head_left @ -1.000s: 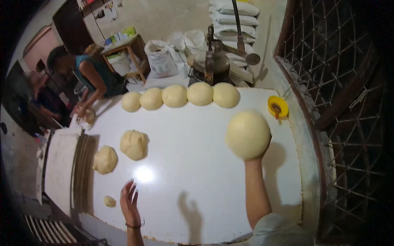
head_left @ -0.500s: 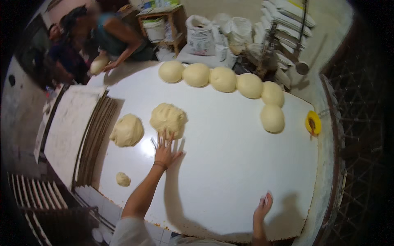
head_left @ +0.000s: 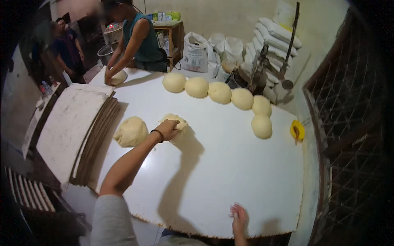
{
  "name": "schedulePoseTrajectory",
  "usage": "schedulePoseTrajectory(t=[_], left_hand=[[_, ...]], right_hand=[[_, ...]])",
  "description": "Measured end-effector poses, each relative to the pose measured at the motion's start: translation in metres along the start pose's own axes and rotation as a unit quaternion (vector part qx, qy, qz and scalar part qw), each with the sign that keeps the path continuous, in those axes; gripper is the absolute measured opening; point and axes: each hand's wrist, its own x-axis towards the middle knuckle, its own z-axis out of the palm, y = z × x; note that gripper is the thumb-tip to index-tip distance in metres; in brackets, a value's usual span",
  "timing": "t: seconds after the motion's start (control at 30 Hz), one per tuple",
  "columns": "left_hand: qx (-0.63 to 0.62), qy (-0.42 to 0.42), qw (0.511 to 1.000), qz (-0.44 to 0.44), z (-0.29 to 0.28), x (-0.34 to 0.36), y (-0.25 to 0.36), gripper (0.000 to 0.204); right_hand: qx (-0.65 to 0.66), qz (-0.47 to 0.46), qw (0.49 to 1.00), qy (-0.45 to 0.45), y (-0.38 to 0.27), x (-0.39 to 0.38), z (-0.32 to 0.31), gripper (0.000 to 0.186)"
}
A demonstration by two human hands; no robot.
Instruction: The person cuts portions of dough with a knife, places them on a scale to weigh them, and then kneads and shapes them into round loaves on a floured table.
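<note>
My left hand (head_left: 167,130) reaches across the white table, its fingers closed on the near edge of a rough lump of dough (head_left: 171,117). Part of that lump is hidden behind the hand. Just left of it lies another creased dough lump (head_left: 132,131), untouched. My right hand (head_left: 239,216) hovers near the table's front edge with fingers loosely extended and nothing in them, slightly blurred. A curved row of smooth dough balls (head_left: 219,92) runs along the back and right of the table.
Stacked boards (head_left: 74,127) stand on the left. A yellow bowl (head_left: 297,130) sits at the right edge. Across the far left corner, a co-worker (head_left: 139,39) presses a dough ball (head_left: 118,77) on the table. White sacks (head_left: 195,53) stand behind.
My left hand has gone from fingers spread against the dough to gripping its edge. The small dough piece is out of sight. The co-worker's dough ball is now down on the table.
</note>
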Motion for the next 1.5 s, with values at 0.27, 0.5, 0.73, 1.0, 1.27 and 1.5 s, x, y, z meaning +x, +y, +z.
schedulePoseTrajectory(t=[0.27,0.5,0.73,1.0,1.27,1.5], left_hand=[[-0.139,-0.230,0.962,0.051,-0.030,-0.179,0.232,0.070],[-0.118,0.067,0.907,0.399,-0.072,-0.237,0.332,0.120],[0.058,0.288,0.833,0.468,-0.072,-0.181,0.381,0.044],[-0.075,-0.216,0.970,0.081,0.321,-0.425,0.245,0.054],[-0.144,0.039,0.984,0.096,0.285,-0.362,0.239,0.081],[0.071,-0.133,0.985,0.082,0.281,-0.179,0.242,0.083]], right_hand=[[-0.057,-0.160,0.916,-0.362,-0.257,0.019,0.053,0.099],[0.080,-0.450,0.860,-0.228,-0.372,-0.086,-0.079,0.043],[-0.122,-0.725,0.675,-0.057,-0.403,-0.045,-0.115,0.060],[-0.364,-0.194,0.845,-0.341,-0.005,-0.168,-0.076,0.045],[-0.244,-0.136,0.948,-0.151,-0.024,0.002,-0.022,0.084],[-0.084,0.170,0.906,-0.378,-0.062,0.177,-0.054,0.087]])
